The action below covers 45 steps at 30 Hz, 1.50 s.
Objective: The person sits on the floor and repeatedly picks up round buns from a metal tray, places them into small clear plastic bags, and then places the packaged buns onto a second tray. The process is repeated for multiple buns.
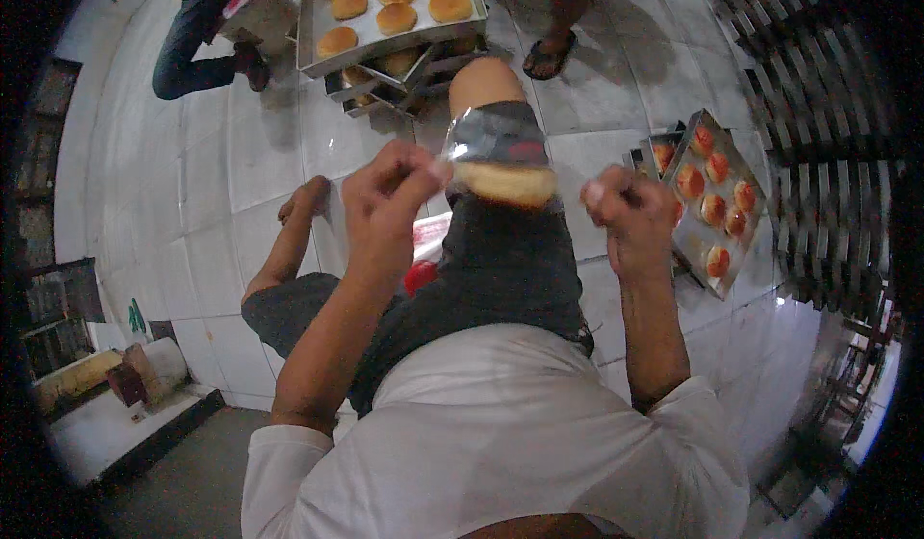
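Observation:
A golden bun point(505, 184) inside a clear plastic bag point(469, 138) hangs in front of my raised knee. My left hand point(393, 196) pinches the left edge of the bag between thumb and fingers. To the right of the bun, my right hand point(632, 210) has its fingers curled. It is blurred, and whether it holds the bag's other side cannot be told. Below my left hand, red and white packaging point(427, 239) shows beside my thigh.
A metal tray point(393, 54) of golden buns rests on stacked trays ahead. Another tray point(740, 268) with red-topped buns lies at right, near dark slatted racks point(823, 99). Two people's limbs show beyond, including a sandalled foot point(548, 59). A low ledge point(144, 423) stands at lower left.

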Tool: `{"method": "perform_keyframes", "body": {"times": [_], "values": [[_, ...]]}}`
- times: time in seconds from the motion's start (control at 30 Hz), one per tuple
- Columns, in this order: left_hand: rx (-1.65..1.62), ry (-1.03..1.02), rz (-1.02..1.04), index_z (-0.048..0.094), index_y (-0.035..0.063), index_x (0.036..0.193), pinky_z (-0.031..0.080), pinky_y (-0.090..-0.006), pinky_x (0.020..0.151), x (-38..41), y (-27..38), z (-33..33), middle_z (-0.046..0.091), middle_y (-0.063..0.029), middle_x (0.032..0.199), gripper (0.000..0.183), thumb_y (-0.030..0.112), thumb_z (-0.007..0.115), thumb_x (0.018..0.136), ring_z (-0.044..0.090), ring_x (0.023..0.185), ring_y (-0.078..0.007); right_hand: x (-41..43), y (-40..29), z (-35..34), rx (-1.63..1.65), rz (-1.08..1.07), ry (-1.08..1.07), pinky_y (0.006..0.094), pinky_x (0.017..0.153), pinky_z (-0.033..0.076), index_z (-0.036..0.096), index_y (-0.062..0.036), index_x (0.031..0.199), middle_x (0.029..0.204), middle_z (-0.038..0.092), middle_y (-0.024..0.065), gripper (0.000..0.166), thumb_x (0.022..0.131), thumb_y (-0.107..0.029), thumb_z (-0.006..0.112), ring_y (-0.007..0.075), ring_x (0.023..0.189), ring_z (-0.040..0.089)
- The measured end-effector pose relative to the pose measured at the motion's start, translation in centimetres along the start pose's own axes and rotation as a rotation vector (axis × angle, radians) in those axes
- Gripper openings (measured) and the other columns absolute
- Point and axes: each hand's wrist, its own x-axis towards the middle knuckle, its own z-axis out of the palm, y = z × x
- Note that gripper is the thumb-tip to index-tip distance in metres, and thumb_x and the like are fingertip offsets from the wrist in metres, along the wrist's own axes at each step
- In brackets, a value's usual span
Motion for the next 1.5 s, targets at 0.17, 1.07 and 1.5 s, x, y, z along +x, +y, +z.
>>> {"method": "perform_keyframes", "body": {"times": [0.17, 1.07, 1.5], "values": [[0.156, -0.015, -0.301, 0.073, 0.0004, 0.091, 0.046, -0.0262, 0.068, -7.4, -8.4, -0.8, 0.069, -0.0019, 0.083, 0.015, 0.014, 0.070, 0.087, 0.059, 0.077, -0.0094, -4.3, 6.3, -1.0, -0.319, 0.228, -0.079, 0.0260, 0.063, 0.048, 0.074, -0.0020, 0.082, 0.073, 0.069, 0.0028, 0.016, 0.083, -0.017, 0.078, 0.0095, 0.067, 0.060], [1.140, -0.152, -0.067, 0.072, -0.0015, 0.101, 0.053, -0.0446, 0.091, -10.1, -13.4, -9.6, 0.066, -0.0243, 0.124, 0.024, 0.013, 0.070, 0.083, 0.065, 0.111, -0.0381, -8.1, 19.2, -32.3, -1.054, 0.018, 0.719, 0.0406, 0.090, 0.053, 0.071, 0.0018, 0.112, 0.109, 0.071, 0.0203, 0.042, 0.085, -0.030, 0.076, 0.0320, 0.101, 0.070], [0.990, 0.113, 0.280, 0.059, -0.0001, 0.080, 0.047, -0.0393, 0.074, -13.8, -11.4, -10.9, 0.064, -0.0145, 0.101, 0.020, 0.014, 0.074, 0.078, 0.059, 0.082, -0.0301, -0.2, 8.8, 18.7, -0.958, -0.486, -1.186, 0.0490, 0.071, 0.052, 0.075, -0.0132, 0.083, 0.087, 0.072, 0.0122, 0.032, 0.062, -0.037, 0.083, 0.0330, 0.090, 0.070]]}}
